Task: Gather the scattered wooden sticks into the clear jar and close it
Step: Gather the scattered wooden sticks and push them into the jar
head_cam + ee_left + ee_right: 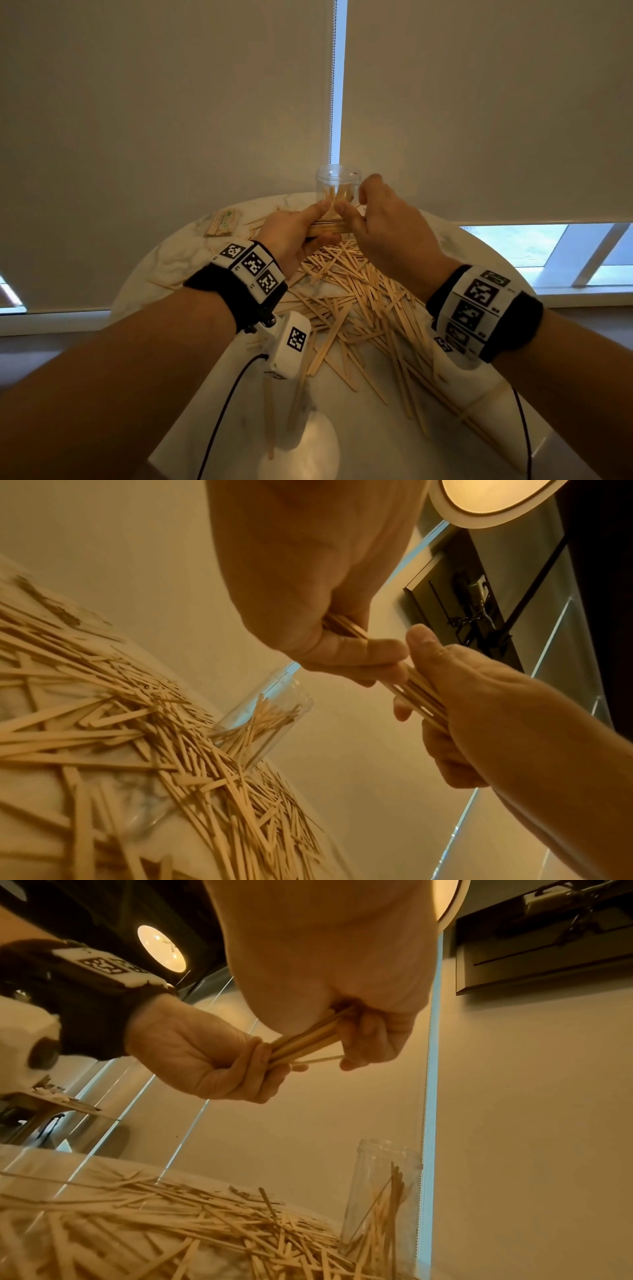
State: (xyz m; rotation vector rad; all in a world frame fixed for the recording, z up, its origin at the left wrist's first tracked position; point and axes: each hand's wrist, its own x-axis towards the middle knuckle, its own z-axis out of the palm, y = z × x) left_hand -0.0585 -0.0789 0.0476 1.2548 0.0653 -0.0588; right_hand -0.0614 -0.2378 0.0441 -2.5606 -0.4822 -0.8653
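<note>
The left hand point(294, 236) and the right hand point(387, 226) both grip one bundle point(325, 228) of sticks, held above the table point(370, 428) in front of the jar point(337, 186). The jar stands upright and open with some sticks inside, and the pile point(356, 298) of loose sticks lies just before it.

Sticks point(346, 294): we see pale, matt, smooth bare wood | jar point(337, 185): clear glossy plastic | surface point(178, 260): we note polished, pale marbled stone look | wristbands point(246, 277): black cloth, matt white printed tags
</note>
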